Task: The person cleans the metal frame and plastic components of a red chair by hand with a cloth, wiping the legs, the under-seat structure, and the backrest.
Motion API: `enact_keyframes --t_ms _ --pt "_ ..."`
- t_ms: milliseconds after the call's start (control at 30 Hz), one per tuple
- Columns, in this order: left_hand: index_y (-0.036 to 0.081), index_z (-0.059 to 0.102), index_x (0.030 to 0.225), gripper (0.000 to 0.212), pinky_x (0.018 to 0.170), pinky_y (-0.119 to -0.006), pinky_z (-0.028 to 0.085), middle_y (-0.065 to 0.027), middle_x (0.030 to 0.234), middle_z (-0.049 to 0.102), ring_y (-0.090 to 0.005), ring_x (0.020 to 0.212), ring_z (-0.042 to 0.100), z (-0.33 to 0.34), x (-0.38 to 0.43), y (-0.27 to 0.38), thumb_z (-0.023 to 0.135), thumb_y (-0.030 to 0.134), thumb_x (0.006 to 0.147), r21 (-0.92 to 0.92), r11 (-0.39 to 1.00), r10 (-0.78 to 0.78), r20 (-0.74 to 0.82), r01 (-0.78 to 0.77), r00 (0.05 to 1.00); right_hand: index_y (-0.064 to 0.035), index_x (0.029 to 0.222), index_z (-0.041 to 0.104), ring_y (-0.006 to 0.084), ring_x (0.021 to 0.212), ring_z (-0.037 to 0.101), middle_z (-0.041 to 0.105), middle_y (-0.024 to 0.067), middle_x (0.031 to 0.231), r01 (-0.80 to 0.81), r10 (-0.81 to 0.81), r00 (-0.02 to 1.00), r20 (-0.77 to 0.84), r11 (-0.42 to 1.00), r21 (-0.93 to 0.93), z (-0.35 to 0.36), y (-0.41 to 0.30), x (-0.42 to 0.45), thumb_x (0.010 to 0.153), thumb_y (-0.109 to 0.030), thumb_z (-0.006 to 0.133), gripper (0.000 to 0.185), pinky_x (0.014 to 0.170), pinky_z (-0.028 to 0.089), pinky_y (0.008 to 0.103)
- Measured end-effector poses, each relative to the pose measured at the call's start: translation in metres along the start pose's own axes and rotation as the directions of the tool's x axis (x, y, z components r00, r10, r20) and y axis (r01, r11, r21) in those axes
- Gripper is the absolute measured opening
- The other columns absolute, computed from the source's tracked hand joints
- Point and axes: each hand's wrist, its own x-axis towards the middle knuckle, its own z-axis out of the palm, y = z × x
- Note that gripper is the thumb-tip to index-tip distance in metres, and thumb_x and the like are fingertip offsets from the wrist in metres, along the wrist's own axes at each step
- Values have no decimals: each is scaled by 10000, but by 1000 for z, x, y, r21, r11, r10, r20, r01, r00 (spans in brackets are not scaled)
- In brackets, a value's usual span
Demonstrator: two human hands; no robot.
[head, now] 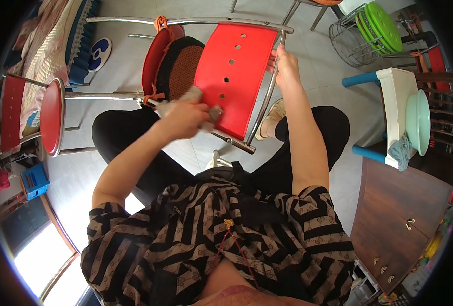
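Note:
A metal-framed chair lies tipped between my knees, its red backrest (pixel 234 76) with a row of holes turned up to me. My left hand (pixel 184 118) is shut on a greyish cloth (pixel 191 95), pressed against the lower left of the backrest and its side tube; the hand is slightly blurred. At the far right end my right hand (pixel 287 67) grips the curved top tube (pixel 266 93), fingertips showing behind it. Beyond the backrest sits the chair's red round seat (pixel 152 61) with a brown and black knitted cushion (pixel 181 69), tied on by orange straps (pixel 161 23).
Another red chair (pixel 52 116) stands at left, near a bed with a blue skirt (pixel 80 46). At right, a white stool with blue legs (pixel 392 107) holds a mint-green basin (pixel 418 122) and a grey-blue cloth (pixel 400 152). Green round stool tops (pixel 383 26) and a wooden cabinet (pixel 398 218) are farther out.

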Motion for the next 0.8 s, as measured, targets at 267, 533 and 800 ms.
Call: enact_keyframes --t_ms 267,533,800 --pt "150 675 1010 345 804 -411 505 -55 988 563 -292 973 585 -4 -40 -16 654 52 680 -64 958 -286 -125 280 950 73 1061 522 262 770 642 626 167 926 -38 38 999 -3 999 30 5 -3 -2 1035 -336 415 424 648 554 398" --pt "109 647 1028 368 816 -407 544 -67 1082 567 -266 1010 604 27 0 77 702 101 665 -313 929 -258 -174 195 950 45 967 523 246 691 631 627 160 858 -7 10 998 -55 998 55 12 -4 -7 1033 -315 419 380 556 509 373" --pt "54 570 1115 488 731 -418 549 -112 1076 509 -311 942 582 54 18 153 739 142 666 -442 867 -405 -359 229 841 58 931 544 235 621 630 638 150 801 -11 16 998 -68 997 73 11 -5 -4 1037 -304 397 405 500 474 348"
